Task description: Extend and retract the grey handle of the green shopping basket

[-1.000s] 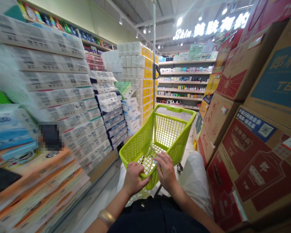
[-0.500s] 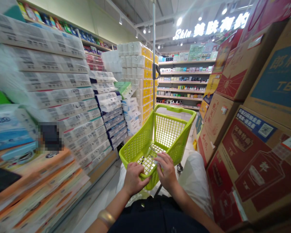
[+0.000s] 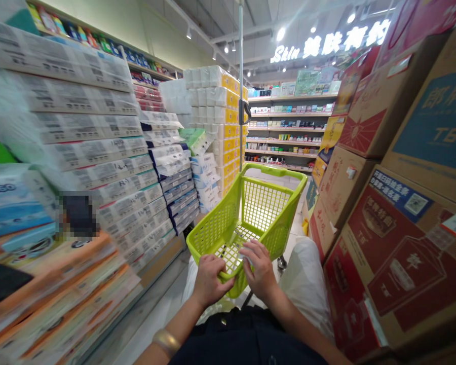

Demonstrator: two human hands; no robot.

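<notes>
The green shopping cart (image 3: 220, 233) stands at the center of the frame, its basket tilted toward the lower middle. There the left hand (image 3: 213, 276) closes around the near rim, while the right hand (image 3: 259, 266), just beside it, is half open with fingers loosely bent; whether it touches the rim I cannot tell. Wrapped packs (image 3: 99, 124) rise at left, printed cartons (image 3: 395, 284) at right.

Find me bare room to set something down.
Inside the green cart, bare mesh shows between its walls; a floor strip shows between stacked packs and white trousers. Crowded: the near rim under the left hand, and the right side, walled with cartons.
</notes>
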